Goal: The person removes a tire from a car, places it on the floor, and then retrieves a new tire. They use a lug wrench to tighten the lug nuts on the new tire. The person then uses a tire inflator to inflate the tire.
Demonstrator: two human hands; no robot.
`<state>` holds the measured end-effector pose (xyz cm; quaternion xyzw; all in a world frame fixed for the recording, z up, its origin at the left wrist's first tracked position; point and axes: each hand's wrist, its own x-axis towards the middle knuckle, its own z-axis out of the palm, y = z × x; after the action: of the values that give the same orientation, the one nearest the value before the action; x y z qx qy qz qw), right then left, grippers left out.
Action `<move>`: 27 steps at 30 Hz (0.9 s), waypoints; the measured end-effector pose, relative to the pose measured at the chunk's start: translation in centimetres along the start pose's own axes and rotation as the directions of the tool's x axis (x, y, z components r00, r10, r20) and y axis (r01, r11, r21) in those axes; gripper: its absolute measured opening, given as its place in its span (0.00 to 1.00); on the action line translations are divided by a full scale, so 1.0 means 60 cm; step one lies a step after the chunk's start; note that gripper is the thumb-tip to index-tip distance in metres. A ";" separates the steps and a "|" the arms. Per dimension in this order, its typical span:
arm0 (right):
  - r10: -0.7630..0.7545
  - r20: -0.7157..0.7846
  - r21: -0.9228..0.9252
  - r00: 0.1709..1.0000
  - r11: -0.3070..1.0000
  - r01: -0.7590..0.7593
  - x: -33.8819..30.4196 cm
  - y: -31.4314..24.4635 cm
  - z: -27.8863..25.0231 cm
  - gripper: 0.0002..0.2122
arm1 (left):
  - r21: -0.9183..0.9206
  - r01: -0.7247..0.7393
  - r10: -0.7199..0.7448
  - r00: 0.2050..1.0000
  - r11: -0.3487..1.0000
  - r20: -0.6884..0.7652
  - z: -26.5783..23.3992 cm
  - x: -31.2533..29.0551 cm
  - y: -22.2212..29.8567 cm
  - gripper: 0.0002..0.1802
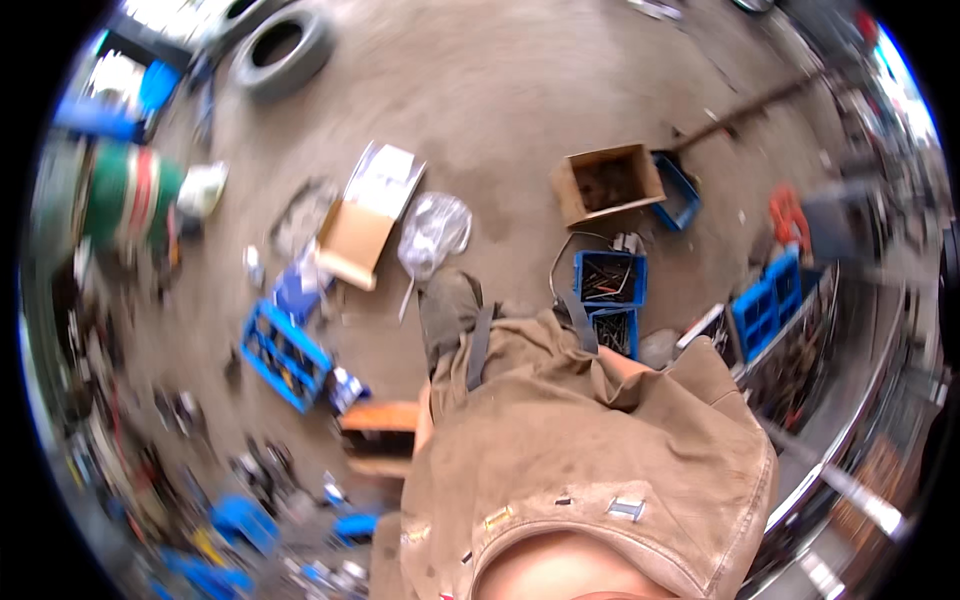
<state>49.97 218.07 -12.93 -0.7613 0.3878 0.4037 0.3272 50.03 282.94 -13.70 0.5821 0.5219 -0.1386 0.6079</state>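
Item, first bin (612, 303): blue, open-topped, on the floor (480, 130) ahead and to the right of the wearer's brown garment (590, 450); filled with dark slim pieces; long axis running across the view, left to right, open top facing the camera. Item, second bin (634, 335): blue, directly behind the first on the wearer's side, holding small dark pieces, its near end close to the garment. Item, grips: left and right hands both outside the view; cannot tell how far open either is, or what either holds. Item, cable (553, 270): thin, pale, curving around the left of the first bin. Item, box (605, 212): brown cardboard, flaps up, beyond the bins, blocking the way straight ahead of them. Item, tray (682, 215): blue, just beside the box on its right. Item, bar (750, 112): long, brown, slanting away to the upper right. Item, rack (765, 310): blue, compartmented, to the far right. Item, bag (435, 232): clear, crumpled, ahead and to the left. Item, carton (352, 240): opened flat, beside the bag, long axis slanting from lower left to upper right. Item, crate (298, 333): blue, divided, left. Item, tyre (275, 82): grey, upper left. Item, drum (108, 195): green, red-and-white banded, far left, blurred.
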 end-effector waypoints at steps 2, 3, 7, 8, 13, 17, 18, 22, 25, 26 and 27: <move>0.195 -0.032 0.212 0.980 0.960 -0.184 -0.023 0.092 0.010 0.15 | 0.093 -0.021 0.009 0.993 0.995 0.118 0.118 0.062 0.126 0.41; 0.259 -0.026 0.282 0.966 0.929 -0.241 -0.033 0.110 0.016 0.16 | 0.112 -0.019 0.001 0.987 0.993 0.159 0.165 0.085 0.164 0.41; 0.431 0.103 0.537 0.897 0.735 -0.414 -0.082 0.113 0.104 0.16 | 0.240 -0.053 -0.016 0.961 0.969 0.278 0.338 0.147 0.332 0.43; 0.441 0.127 0.583 0.889 0.692 -0.426 -0.085 0.107 0.122 0.16 | 0.246 -0.049 -0.027 0.954 0.968 0.299 0.383 0.155 0.364 0.44; 0.463 0.261 0.758 0.847 0.445 -0.477 -0.106 -0.005 0.134 0.16 | 0.343 -0.084 -0.076 0.900 0.936 0.429 0.665 0.167 0.525 0.46; 0.443 0.305 0.844 0.843 0.285 -0.455 -0.031 -0.104 0.081 0.17 | 0.402 -0.098 -0.121 0.866 0.910 0.485 0.896 0.170 0.599 0.48; 0.431 0.324 0.855 0.842 0.249 -0.456 -0.002 -0.134 0.065 0.17 | 0.418 -0.099 -0.132 0.862 0.903 0.489 0.953 0.171 0.608 0.48; 0.371 0.359 0.893 0.856 0.130 -0.431 0.158 -0.222 -0.058 0.17 | 0.487 -0.078 -0.200 0.848 0.870 0.492 1.220 0.152 0.616 0.50; 0.351 0.363 0.917 0.863 0.026 -0.397 0.300 -0.261 -0.205 0.17 | 0.571 -0.049 -0.293 0.820 0.820 0.492 1.441 0.118 0.599 0.51; 0.358 0.360 0.924 0.862 -0.012 -0.381 0.334 -0.254 -0.255 0.17 | 0.603 -0.045 -0.332 0.801 0.796 0.498 1.520 0.096 0.596 0.52; 0.354 0.368 0.923 0.860 -0.031 -0.383 0.351 -0.256 -0.304 0.18 | 0.632 -0.028 -0.366 0.795 0.775 0.484 1.567 0.077 0.608 0.52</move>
<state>77.54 203.86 -19.96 -0.2045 0.7372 0.1171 0.6332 124.73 215.16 -17.75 0.6227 0.2897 -0.5271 0.5005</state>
